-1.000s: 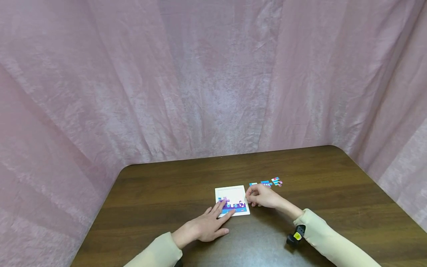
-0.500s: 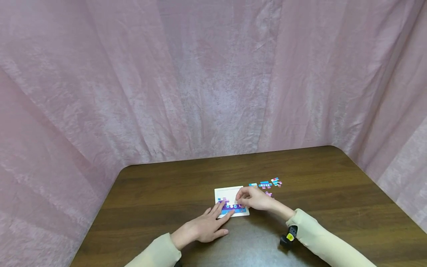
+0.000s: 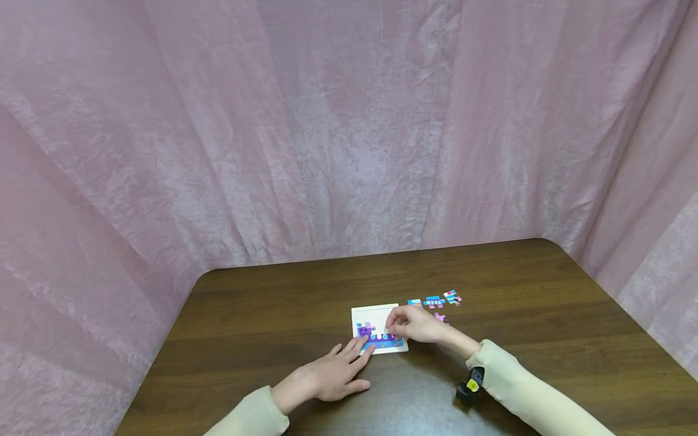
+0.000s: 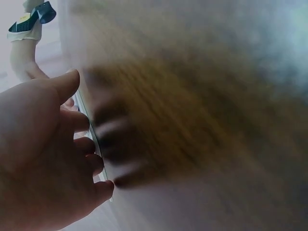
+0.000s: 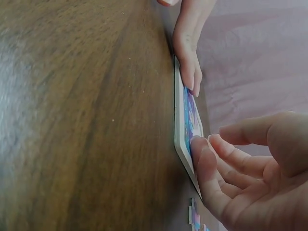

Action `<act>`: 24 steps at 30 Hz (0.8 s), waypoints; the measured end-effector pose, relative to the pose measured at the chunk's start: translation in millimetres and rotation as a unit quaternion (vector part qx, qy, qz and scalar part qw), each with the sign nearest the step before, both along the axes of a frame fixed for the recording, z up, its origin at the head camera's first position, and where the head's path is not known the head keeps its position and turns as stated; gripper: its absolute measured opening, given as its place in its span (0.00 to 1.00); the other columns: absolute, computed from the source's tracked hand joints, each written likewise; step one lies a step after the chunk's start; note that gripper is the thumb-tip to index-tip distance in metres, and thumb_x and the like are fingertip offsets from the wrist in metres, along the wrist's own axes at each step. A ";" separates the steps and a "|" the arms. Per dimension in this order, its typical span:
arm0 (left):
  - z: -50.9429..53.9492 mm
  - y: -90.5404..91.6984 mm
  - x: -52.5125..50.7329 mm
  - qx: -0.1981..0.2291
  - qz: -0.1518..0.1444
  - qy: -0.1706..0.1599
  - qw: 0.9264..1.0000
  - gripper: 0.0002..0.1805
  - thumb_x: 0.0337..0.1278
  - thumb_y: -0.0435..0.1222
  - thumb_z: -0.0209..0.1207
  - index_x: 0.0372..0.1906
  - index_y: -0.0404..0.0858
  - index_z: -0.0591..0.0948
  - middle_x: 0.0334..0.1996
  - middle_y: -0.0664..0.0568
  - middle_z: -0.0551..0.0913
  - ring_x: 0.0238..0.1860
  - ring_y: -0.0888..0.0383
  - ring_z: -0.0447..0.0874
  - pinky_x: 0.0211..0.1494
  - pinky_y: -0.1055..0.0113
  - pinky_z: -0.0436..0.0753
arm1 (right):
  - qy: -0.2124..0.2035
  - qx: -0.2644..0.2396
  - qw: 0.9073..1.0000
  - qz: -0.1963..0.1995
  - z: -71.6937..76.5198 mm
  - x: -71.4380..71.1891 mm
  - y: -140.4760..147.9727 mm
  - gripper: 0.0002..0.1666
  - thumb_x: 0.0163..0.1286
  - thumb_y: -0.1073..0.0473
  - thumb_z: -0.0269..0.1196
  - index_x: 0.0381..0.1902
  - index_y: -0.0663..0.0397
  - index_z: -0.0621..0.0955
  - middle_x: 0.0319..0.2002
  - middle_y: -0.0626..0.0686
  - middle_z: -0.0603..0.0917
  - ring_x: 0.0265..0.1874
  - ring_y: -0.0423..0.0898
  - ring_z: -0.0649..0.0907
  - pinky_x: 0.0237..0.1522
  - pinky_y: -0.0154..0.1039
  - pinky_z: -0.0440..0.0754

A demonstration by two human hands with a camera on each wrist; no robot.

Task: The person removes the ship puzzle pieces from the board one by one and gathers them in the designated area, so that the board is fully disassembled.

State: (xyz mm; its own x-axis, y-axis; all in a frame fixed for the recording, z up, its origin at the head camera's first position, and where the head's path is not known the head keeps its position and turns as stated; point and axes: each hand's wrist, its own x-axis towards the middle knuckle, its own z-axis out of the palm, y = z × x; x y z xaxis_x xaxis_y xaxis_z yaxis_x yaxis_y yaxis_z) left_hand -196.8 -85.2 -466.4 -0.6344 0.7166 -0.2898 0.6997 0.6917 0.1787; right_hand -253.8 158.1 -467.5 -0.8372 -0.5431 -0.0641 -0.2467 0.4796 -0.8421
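Observation:
A square jigsaw board (image 3: pixel 376 308) with a white frame lies on the table, its lower part filled with purple, blue and pink pieces. My left hand (image 3: pixel 337 370) lies flat with spread fingers, its fingertips on the board's lower left edge. Over the board's right side, the curled fingers and thumb of my right hand (image 3: pixel 420 325) pinch a puzzle piece, mostly hidden by the fingertips. In the right wrist view, fingers (image 5: pixel 206 166) of that hand are close against the board's printed face (image 5: pixel 190 118).
Right of the board lie loose pieces: a blue and white one (image 3: pixel 414 302), a blue one with white panels (image 3: pixel 434 301), a red, white and blue one (image 3: pixel 452 297) and a pink one (image 3: pixel 439 317). A pink curtain (image 3: pixel 349 133) hangs behind the brown table (image 3: pixel 262 315).
My right hand has moved left from beside the board onto its right part, uncovering a loose pink piece, then stayed there. My left hand has slid slightly back toward the board's near edge.

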 end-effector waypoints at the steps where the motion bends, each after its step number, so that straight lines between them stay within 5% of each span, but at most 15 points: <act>1: 0.3 -0.3 1.0 0.000 -0.002 0.001 1.000 0.38 0.72 0.56 0.42 0.77 0.42 0.49 0.78 0.44 0.46 0.78 0.50 0.46 0.74 0.47 0.59 | 0.001 0.000 1.000 0.001 0.0 -0.1 -0.3 0.08 0.69 0.64 0.59 0.38 0.67 0.79 0.28 0.60 0.83 0.25 0.42 0.80 0.27 0.36 0.81; 24: -3.1 -0.5 7.5 -0.011 -0.016 0.051 0.999 0.39 0.70 0.55 0.45 0.77 0.38 0.52 0.78 0.45 0.50 0.77 0.51 0.49 0.73 0.49 0.63 | 0.077 0.044 0.995 -0.035 -11.0 -17.2 -31.7 0.09 0.63 0.67 0.59 0.39 0.63 0.83 0.28 0.52 0.85 0.23 0.35 0.76 0.25 0.29 0.74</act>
